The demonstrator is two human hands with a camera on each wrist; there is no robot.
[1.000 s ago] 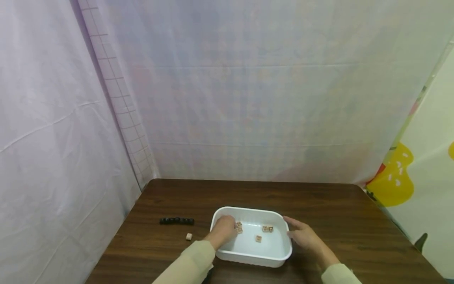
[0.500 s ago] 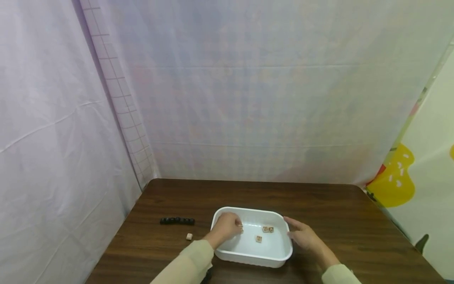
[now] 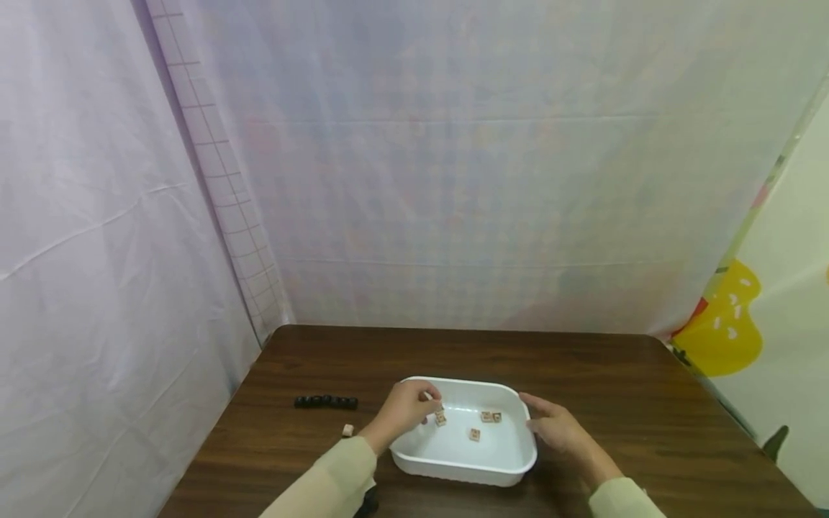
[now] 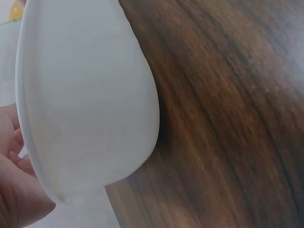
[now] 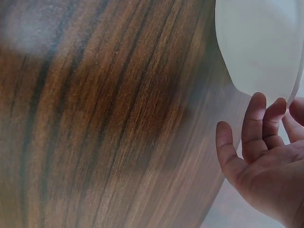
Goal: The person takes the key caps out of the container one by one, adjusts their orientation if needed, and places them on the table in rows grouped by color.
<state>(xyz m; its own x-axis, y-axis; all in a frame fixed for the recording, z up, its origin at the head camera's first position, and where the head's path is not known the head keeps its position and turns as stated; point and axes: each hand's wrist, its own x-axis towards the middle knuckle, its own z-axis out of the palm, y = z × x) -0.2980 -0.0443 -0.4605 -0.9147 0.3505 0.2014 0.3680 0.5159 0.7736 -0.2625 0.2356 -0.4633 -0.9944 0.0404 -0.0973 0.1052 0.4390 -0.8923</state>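
Note:
My left hand (image 3: 403, 409) is over the left end of a white plastic tray (image 3: 463, 467). Its fingers curl and the thumb and forefinger meet in a pinch at a small beige square piece, mostly covered by the fingertips. Just below them lies another beige piece with brown marks (image 3: 441, 419). My right hand (image 3: 560, 432) touches the tray's right end from outside, fingers relaxed; in the right wrist view its fingertips (image 5: 256, 102) are against the wall near the rim. In the left wrist view the tray wall hides most of the left hand (image 4: 16, 180).
More beige pieces (image 3: 492, 416) lie in the tray, one of them (image 3: 475, 434) nearer the front. On the brown table (image 3: 583, 367), left of the tray, are a row of small black pieces (image 3: 326, 401) and one beige piece (image 3: 347, 430). White curtains (image 3: 453, 180) hang behind.
My left hand has risen slightly from the tray's floor and its fingertips have shifted right, over the left cluster of pieces. My right hand stays at the tray's right end.

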